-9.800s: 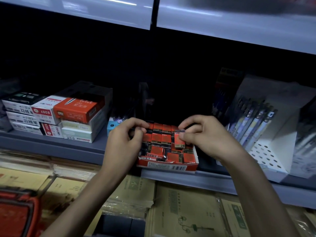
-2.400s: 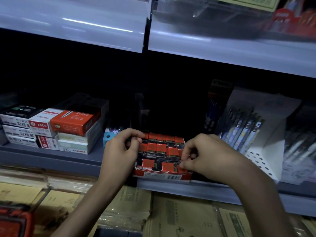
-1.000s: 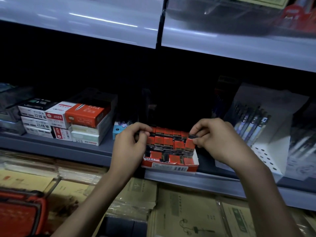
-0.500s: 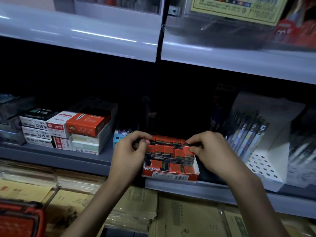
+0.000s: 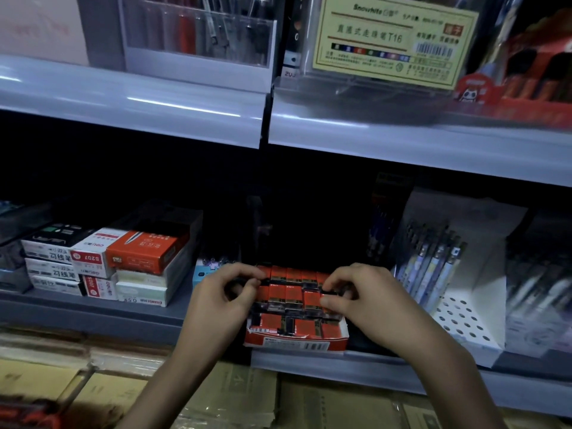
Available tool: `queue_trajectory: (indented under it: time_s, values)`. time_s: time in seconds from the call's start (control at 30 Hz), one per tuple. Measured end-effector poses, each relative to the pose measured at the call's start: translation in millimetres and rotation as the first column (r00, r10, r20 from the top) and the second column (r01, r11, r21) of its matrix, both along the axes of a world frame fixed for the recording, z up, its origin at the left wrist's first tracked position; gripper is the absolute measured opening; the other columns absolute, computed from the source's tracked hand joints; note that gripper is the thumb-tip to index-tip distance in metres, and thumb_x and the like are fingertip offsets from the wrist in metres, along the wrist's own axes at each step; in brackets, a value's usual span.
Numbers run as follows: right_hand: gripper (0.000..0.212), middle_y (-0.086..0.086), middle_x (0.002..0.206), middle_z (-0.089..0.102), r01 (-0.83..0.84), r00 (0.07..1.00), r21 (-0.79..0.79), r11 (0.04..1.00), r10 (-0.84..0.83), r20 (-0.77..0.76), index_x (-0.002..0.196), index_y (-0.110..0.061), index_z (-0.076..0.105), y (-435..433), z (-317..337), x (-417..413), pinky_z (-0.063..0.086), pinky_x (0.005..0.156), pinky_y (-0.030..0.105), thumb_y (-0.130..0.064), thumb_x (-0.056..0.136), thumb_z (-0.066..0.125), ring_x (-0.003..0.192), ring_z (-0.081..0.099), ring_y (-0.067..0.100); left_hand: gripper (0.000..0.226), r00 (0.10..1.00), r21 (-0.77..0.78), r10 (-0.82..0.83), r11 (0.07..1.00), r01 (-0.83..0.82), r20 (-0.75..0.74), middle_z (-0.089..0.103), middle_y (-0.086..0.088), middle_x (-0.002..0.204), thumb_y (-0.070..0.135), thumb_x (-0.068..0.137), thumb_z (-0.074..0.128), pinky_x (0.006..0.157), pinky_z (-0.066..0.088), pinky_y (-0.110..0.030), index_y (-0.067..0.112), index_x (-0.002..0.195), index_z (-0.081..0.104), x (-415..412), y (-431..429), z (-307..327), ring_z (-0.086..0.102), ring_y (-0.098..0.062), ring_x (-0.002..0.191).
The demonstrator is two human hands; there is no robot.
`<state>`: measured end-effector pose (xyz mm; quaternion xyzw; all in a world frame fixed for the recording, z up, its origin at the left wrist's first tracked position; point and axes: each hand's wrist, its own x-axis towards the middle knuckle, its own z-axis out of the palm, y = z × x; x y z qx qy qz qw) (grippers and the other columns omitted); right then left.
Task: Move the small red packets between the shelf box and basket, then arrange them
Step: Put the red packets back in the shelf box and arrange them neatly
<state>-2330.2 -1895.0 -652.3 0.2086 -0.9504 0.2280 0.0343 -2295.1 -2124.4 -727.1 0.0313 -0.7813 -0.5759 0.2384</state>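
I watch the left hand (image 5: 216,301) and right hand (image 5: 368,298) each pinch the red packets (image 5: 294,294) at opposite ends of the middle row in the shelf box (image 5: 297,344), at the near edge of the shelf (image 5: 123,315) (rows look almost full); by my reading, only final straightening remains.

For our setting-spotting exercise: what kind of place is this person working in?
Most likely a stationery shop: stacked pen boxes, a rack of pens, and a barcoded product label on the upper shelf.

Red-and-black packets (image 5: 294,297) fill a red, white-edged box (image 5: 297,344).
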Motion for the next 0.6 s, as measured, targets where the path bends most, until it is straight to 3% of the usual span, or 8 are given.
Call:
queue_trajectory:
  time_s: [0.07, 0.2, 0.33, 0.43, 0.6]
  values:
    - [0.036, -0.018, 0.099, 0.057, -0.012, 0.996, -0.02, 1.0, 0.014, 0.084, 0.111, -0.033, 0.07, -0.2, 1.9, 2.4, 0.048, 0.079, 0.02, -0.043, 0.079, 0.083, 0.09, 0.057, 0.001, 0.022, 1.0, -0.008, -0.002, 1.0, 0.002, 0.002, 0.074, -0.005, 0.083, 0.018, 0.097, 0.066, 0.073, 0.06, -0.054, 0.039, 0.094, 0.074, -0.6, -1.1, -1.2, 0.073, -0.02, 0.079]
    - [0.043, -0.02, 0.088, 0.053, 0.037, 0.999, 0.013, 0.999, -0.037, 0.006, 0.109, -0.032, 0.07, -5.0, -0.9, -0.3, 0.045, 0.073, 0.018, -0.044, 0.072, 0.088, 0.08, 0.055, -0.001, 0.025, 1.0, -0.005, -0.009, 1.0, 0.009, -0.01, 0.074, 0.0, 0.087, 0.018, 0.096, 0.067, 0.072, 0.061, -0.051, 0.042, 0.095, 0.073, 0.5, -0.5, -2.5, 0.072, -0.018, 0.081]
    - [0.043, -0.016, 0.092, 0.062, 0.044, 0.998, 0.012, 0.999, -0.043, -0.033, 0.106, -0.029, 0.072, -6.0, -1.9, -2.3, 0.056, 0.078, 0.027, -0.046, 0.07, 0.089, 0.082, 0.061, 0.002, 0.029, 0.998, -0.094, 0.005, 0.995, -0.011, -0.062, 0.068, 0.011, 0.079, 0.008, 0.093, 0.069, 0.061, 0.055, -0.027, 0.037, 0.091, 0.074, 2.8, 2.4, -2.1, 0.064, -0.013, 0.07]
    - [0.039, -0.016, 0.09, 0.058, 0.029, 0.996, 0.075, 0.997, -0.022, -0.089, 0.105, -0.028, 0.072, -7.1, -3.0, -2.7, 0.053, 0.075, 0.025, -0.049, 0.074, 0.085, 0.083, 0.059, 0.004, 0.03, 0.997, -0.115, 0.008, 0.993, -0.017, -0.079, 0.066, 0.011, 0.081, 0.006, 0.092, 0.069, 0.06, 0.049, -0.02, 0.036, 0.093, 0.074, 1.6, 2.6, -2.1, 0.062, -0.013, 0.07]
    - [0.038, -0.018, 0.087, 0.052, 0.018, 0.993, 0.096, 0.995, -0.007, -0.118, 0.101, -0.029, 0.072, -4.3, -6.9, -2.8, 0.051, 0.075, 0.024, -0.054, 0.075, 0.082, 0.082, 0.055, 0.003, 0.024, 0.996, -0.112, 0.012, 0.993, -0.022, -0.087, 0.059, 0.018, 0.106, 0.015, 0.094, 0.068, 0.068, 0.056, -0.028, 0.038, 0.101, 0.071, 1.7, 3.2, -2.4, 0.064, -0.012, 0.075]
